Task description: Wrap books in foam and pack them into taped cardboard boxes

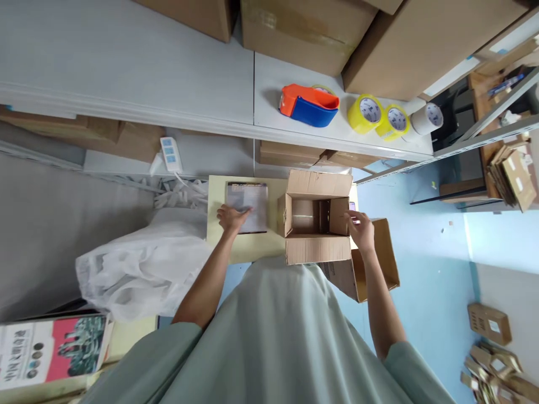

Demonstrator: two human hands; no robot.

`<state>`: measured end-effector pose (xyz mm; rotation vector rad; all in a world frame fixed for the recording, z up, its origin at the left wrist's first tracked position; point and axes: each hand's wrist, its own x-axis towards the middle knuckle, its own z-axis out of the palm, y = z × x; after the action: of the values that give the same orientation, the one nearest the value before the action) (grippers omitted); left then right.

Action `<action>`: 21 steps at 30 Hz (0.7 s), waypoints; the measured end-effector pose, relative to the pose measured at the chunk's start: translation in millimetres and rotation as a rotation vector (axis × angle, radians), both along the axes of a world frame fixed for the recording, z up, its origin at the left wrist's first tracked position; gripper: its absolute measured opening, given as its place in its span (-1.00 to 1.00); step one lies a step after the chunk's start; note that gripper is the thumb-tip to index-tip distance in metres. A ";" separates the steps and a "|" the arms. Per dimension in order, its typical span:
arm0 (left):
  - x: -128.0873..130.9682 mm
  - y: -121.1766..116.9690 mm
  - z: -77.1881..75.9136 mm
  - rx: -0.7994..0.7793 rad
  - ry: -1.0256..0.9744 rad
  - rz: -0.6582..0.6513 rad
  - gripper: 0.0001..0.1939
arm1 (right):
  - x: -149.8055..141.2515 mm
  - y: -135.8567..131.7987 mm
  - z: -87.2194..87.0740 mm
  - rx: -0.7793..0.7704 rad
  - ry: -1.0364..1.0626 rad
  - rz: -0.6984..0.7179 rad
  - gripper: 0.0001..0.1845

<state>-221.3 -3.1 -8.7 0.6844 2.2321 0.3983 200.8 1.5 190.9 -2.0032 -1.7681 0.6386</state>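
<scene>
A cardboard box (319,249) stands with its flaps up on a pale yellow table, its inside facing me; a dark strip shows along the inner right wall. At the box's right side, my right hand (362,229) pinches the edge of the right flap (338,216) between thumb and fingers. To the left of the box lies a flat grey book or pad with dark edges (255,209). My left hand (232,217) rests over its left edge, fingers spread and thumb stretched across it.
On the shelf ahead sit an orange and blue tape dispenser (309,105), yellow tape rolls (364,113) and large cartons (303,39). A power strip (172,155) hangs below. White plastic wrapping (138,269) is at left, another open carton (385,252) at right, and a boxed book (54,350) lower left.
</scene>
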 end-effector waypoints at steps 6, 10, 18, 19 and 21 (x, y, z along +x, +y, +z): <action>-7.7 12.6 -9.1 -0.092 0.028 0.007 0.32 | 15.1 -44.0 2.5 0.000 -0.012 -0.129 -0.33; -16.3 9.4 -8.5 -0.079 0.068 -0.094 0.13 | 20.9 -55.1 -1.8 -0.042 0.023 -0.169 -0.30; 21.5 -0.5 31.2 0.032 0.056 -0.086 -0.27 | 17.0 -19.2 -12.3 -0.050 0.155 -0.050 -0.33; 24.0 -1.7 38.2 0.051 0.068 -0.093 -0.31 | 16.2 -11.6 -15.4 -0.056 0.177 -0.011 -0.33; 23.4 -4.9 54.2 0.108 0.108 -0.114 -0.35 | 15.3 3.3 -23.2 -0.079 0.220 0.072 -0.34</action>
<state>-197.9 -8.0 45.5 0.9053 2.2723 0.4362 216.0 4.8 167.7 -1.8447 -1.7129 0.9277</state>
